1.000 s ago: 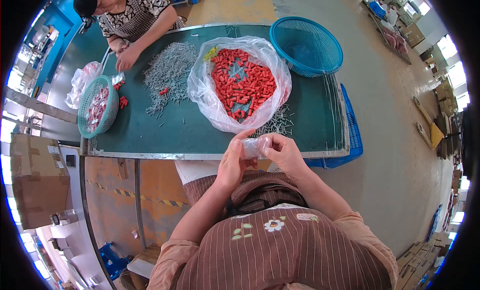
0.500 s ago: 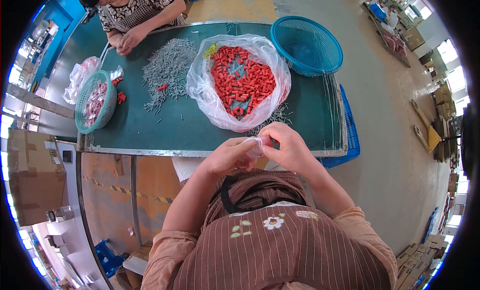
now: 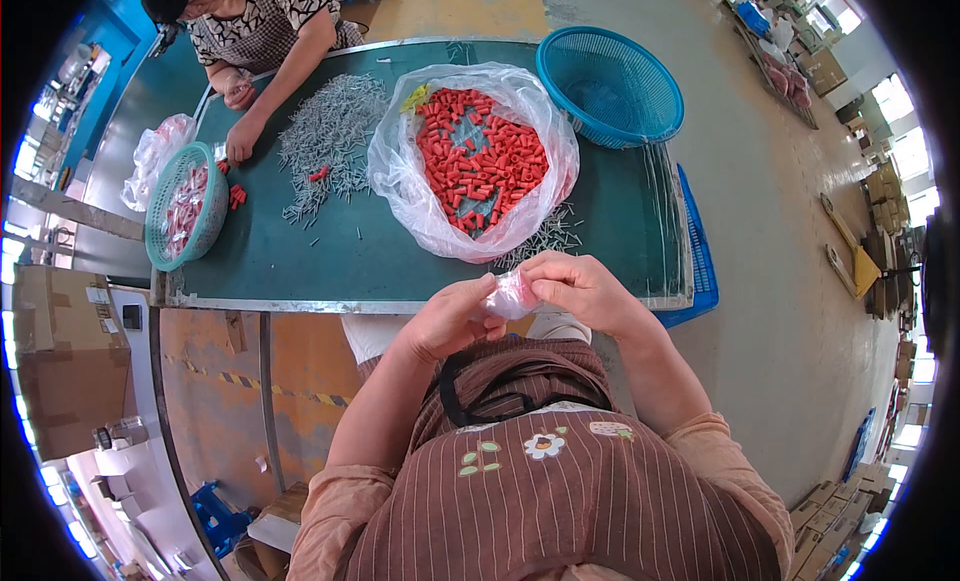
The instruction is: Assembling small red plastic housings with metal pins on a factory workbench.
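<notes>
Between my hands, just past the table's near edge, is a small clear plastic bag (image 3: pixel 508 297) with something reddish inside. My left hand (image 3: pixel 452 316) grips its left side, thumb on top. The fingers of my right hand (image 3: pixel 580 289) pinch its upper right edge. Beyond my hands on the table stands a large clear plastic bag (image 3: pixel 395 171) with its mouth spread wide, holding many short red plastic tubes (image 3: pixel 485 161). Grey screws (image 3: pixel 545 235) lie partly under its near right side. What exactly fills the small bag cannot be made out.
A heap of grey screws (image 3: pixel 330 131) lies left of the large bag. At the far right stands a blue basket (image 3: pixel 610 91); at the left edge, a green basket (image 3: pixel 208 213) holds small filled bags. Across the green table (image 3: pixel 330 271), a co-worker (image 3: pixel 270 31) reaches toward red tubes (image 3: pixel 237 196).
The small bag now shows more plainly between my hands, its upper edge drawn to the right. The co-worker's hands have parted, one reaching toward the green basket.
</notes>
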A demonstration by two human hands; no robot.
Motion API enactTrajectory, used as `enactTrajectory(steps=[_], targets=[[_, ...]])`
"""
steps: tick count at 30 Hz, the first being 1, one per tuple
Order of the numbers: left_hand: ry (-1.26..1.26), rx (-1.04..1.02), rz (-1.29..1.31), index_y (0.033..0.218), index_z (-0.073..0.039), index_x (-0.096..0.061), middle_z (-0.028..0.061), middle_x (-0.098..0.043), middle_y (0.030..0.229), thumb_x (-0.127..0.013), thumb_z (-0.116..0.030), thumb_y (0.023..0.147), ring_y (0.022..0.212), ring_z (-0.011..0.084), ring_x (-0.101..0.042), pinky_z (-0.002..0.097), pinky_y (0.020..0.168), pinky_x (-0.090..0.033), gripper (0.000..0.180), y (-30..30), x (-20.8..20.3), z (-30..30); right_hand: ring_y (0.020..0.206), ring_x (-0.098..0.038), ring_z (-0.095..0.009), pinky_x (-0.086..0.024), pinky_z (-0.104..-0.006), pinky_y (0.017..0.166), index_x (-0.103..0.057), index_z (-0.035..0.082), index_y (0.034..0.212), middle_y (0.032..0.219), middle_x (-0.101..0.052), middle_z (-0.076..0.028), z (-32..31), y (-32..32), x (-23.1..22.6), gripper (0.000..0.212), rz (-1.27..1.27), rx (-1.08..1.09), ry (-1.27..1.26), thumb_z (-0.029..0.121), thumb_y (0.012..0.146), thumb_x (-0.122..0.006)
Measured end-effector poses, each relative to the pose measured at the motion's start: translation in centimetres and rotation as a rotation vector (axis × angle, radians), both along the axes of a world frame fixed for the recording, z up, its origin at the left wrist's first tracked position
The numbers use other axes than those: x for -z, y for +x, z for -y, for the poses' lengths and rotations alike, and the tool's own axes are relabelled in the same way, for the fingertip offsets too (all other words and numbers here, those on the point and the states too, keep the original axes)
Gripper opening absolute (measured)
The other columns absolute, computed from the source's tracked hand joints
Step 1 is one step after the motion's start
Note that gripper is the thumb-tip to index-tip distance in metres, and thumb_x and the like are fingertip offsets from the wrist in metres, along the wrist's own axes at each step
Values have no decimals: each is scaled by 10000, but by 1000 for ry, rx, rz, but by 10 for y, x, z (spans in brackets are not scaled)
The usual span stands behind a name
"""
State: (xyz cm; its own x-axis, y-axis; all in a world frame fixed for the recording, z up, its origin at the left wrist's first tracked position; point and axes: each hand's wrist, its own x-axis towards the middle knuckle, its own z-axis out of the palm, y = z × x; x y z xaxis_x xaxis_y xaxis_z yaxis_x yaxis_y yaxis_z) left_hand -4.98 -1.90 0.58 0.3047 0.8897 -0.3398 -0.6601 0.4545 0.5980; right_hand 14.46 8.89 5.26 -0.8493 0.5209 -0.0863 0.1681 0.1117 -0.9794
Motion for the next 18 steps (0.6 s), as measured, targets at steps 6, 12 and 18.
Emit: enactTrajectory(steps=[6, 12, 18], targets=[[-18, -23, -12, 984, 0, -579, 65, -569, 836, -495, -327, 967, 723, 151, -514, 293, 647, -432, 338, 1, 2, 1, 1021, -575, -200, -435, -314, 904, -652, -33, 993, 1060, -628, -103, 4, -4, -3, 198, 6, 1, 26, 92, 853, -591], [-2, -4, -17, 1061, -11, -591, 66, -619, 936, -513, -298, 954, 805, 156, -571, 283, 672, -451, 316, 0, 7, 1, 964, -592, -196, -461, -323, 849, -630, -14, 890, 1061, -621, -98, 10, -10, -4, 124, 19, 2, 183, 51, 785, -638], [3, -13, -40, 1118, -29, -573, 48, -611, 962, -517, -318, 964, 819, 133, -569, 278, 671, -459, 332, 0, 10, 0, 894, -597, -219, -473, -310, 786, -572, -9, 833, 1014, -613, -108, 20, -17, -4, 112, 36, 145, 499, 44, 764, -641]])
